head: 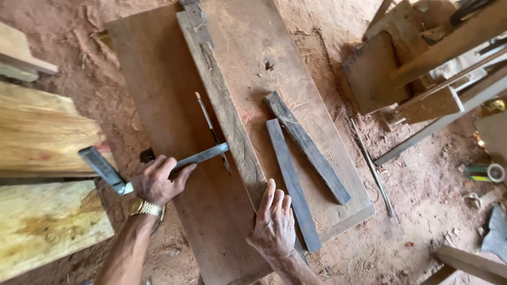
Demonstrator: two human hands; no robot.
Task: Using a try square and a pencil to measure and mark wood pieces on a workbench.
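Looking down from head height onto a wide brown board (174, 105) lying on reddish, sawdust-strewn ground (417, 190). Running lengthwise along that board, a narrower grey weathered plank (224, 105), its far end cut off by the top edge of the frame. Gripping a metal try square (158, 166) with the left hand (158, 182), fingers curled around the steel blade where it meets the dark stock; stock angling out past the board's left edge, blade reaching rightward until touching the side of the grey plank. Wearing a gold-coloured wristwatch (143, 207) on that wrist. Lying just beyond the blade, a thin pencil-like stick (211, 129), too slender for making out clearly, its near end crossing under or over the blade, impossible telling which.

Pressing flat on the near end of the grey plank with the right hand (273, 221), fingers spread and released, grasping nothing; palm partly covering the plank end and hiding the lower tip of a dark strip. Resting to the right on the board, two dark narrow strips (296, 169) set in a shallow V, nearly touching at their far ends.

Showing at left, pale yellowish planks (45, 132), cut off by the frame. Crowding the upper right corner, a jumble of timber offcuts (412, 79), details hard to separate. Sitting at the right edge, a small roll of tape (495, 172), partly cropped.
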